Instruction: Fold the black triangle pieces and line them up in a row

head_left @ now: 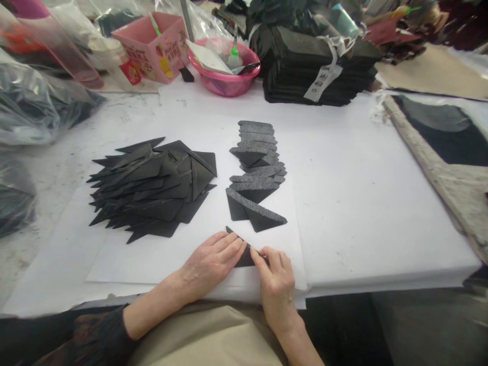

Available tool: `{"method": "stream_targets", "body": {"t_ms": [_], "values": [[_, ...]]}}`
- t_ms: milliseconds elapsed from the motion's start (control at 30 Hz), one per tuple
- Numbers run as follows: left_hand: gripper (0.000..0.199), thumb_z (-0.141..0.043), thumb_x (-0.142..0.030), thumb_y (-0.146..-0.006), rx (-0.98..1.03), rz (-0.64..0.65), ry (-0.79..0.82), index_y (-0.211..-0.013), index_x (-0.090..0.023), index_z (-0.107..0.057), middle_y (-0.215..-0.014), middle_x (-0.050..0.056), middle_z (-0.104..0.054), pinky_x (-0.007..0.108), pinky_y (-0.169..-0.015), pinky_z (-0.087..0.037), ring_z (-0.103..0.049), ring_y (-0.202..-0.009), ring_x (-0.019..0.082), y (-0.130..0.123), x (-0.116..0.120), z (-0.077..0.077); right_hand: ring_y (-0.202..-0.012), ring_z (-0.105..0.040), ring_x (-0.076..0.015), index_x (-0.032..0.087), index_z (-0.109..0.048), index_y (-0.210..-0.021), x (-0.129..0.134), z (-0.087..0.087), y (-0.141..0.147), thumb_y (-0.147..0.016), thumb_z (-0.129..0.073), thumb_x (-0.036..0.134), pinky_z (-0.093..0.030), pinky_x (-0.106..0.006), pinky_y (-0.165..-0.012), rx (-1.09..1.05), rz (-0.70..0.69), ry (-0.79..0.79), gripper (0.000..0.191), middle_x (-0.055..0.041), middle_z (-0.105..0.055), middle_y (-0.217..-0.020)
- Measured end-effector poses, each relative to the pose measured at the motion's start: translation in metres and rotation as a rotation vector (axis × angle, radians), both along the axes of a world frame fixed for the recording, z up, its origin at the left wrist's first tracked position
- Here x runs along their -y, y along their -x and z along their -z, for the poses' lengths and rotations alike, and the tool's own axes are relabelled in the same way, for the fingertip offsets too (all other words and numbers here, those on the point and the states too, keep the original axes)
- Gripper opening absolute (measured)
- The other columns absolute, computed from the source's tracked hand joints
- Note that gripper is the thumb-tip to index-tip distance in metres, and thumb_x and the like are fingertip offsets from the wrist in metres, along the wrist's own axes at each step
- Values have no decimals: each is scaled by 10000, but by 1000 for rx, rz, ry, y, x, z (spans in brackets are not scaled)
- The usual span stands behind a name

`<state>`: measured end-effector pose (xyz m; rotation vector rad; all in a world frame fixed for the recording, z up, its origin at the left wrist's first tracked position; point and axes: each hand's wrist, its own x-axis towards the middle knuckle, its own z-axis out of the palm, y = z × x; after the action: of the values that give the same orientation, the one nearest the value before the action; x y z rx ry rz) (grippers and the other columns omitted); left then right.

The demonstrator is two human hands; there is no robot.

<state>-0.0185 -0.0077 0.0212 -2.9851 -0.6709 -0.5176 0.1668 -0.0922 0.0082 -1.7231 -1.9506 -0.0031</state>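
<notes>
At the front edge of the white paper, a small black pointed piece (244,260) of flat sheet material lies under both of my hands. My left hand (215,256) has its fingers pressed together along the piece's slanted edge, holding it down. The fingers of my right hand (276,274) are closed at the lower end of that edge, the thumb pushing on it. Just beyond my hands runs an overlapping row of similar black pieces (257,195) with speckled grey edge strips. To the left lies a loose heap of black pointed pieces (156,183).
At the back stand a pink box (158,48), a pink basin (224,84) holding a green-capped bottle, and a tied stack of black sheets (320,66) with a white tag. Plastic bags (38,101) lie left; a worn grey board (430,173) lies right.
</notes>
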Motion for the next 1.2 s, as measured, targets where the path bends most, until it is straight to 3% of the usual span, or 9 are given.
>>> {"method": "stream_targets", "body": {"t_ms": [233, 367, 933, 1200], "values": [[310, -347, -88, -1033, 23, -34, 41, -1233, -67, -584, -1190, 117, -633, 392, -954, -487, -571, -1149, 234, -3, 7, 3, -867, -550, -146, 205, -664, -1193, 5, -3, -13, -931, -563, 79, -469, -289, -783, -147, -60, 18, 307, -55, -649, -961], [302, -377, -91, -1029, 28, -30, 61, -1248, -102, -585, -1174, 99, -639, 393, -923, -482, -579, -1132, 242, -3, 5, 1, -884, -567, -146, 228, -671, -1173, 13, -2, -21, -924, -569, 71, -481, -299, -801, -215, -24, 27, 312, -47, -653, -963], [294, -370, -84, -1027, 59, -22, 86, -1239, -54, -572, -1160, 103, -623, 369, -959, -454, -560, -1129, 232, -16, 12, 0, -911, -541, -159, 221, -645, -1219, 16, 0, -26, -933, -548, 63, -467, -315, -805, -177, -66, 67, 340, -62, -635, -995], [295, -385, -83, -1018, 36, -50, 89, -1242, -77, -577, -1094, 100, -626, 385, -905, -486, -575, -1086, 247, -21, 13, -2, -867, -561, -147, 187, -653, -1011, 14, -6, -30, -893, -624, 71, -471, -295, -798, -272, -15, 75, 168, -37, -647, -928]]}}
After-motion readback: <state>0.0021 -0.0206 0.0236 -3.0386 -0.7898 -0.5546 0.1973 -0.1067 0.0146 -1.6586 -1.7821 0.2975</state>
